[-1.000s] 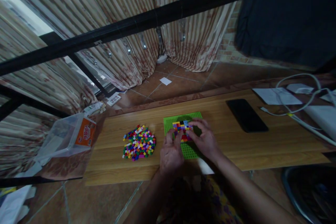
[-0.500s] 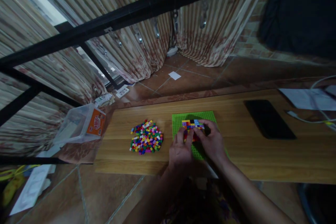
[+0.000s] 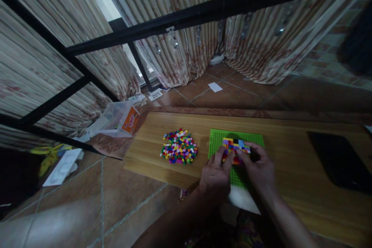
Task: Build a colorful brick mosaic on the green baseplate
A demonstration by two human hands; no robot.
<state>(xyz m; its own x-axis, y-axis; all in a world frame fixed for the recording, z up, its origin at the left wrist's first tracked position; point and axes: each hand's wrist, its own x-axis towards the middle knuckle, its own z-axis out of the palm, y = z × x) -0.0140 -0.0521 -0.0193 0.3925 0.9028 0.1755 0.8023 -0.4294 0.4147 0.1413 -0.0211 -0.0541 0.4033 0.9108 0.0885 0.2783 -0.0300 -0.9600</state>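
You have one green baseplate [image 3: 216, 141] lying flat on the wooden worktop [image 3: 279, 124], its long axis running left to right along the worktop's length and its near edge hidden under your hands. On it sits one patch of small coloured bricks [image 3: 235, 145], several rows deep, also stretched left to right. Your left hand [image 3: 216, 174] rests at the patch's near left corner with its fingers curled down onto the bricks; your right hand [image 3: 260, 166] meets it from the right, fingertips pressed on the near edge of the patch. Each grip is nearly closed, but you cannot tell from this view whether either one has a loose brick pinched in it. Compared with a second ago, both hands sit on the same spot of the patch and the baseplate has not shifted on the worktop; only your head has turned left, so everything now lies further right in view. Just left of the baseplate, apart from it, lies one loose heap of mixed bricks [image 3: 178, 151] in red, green, yellow, blue and white. One dark flat phone [image 3: 337, 159] lies well to the right on the worktop. Off the worktop's left end, on the tiled floor, one clear plastic box [image 3: 116, 118] with an orange label lies tipped on its side, near striped curtains [image 3: 180, 62].
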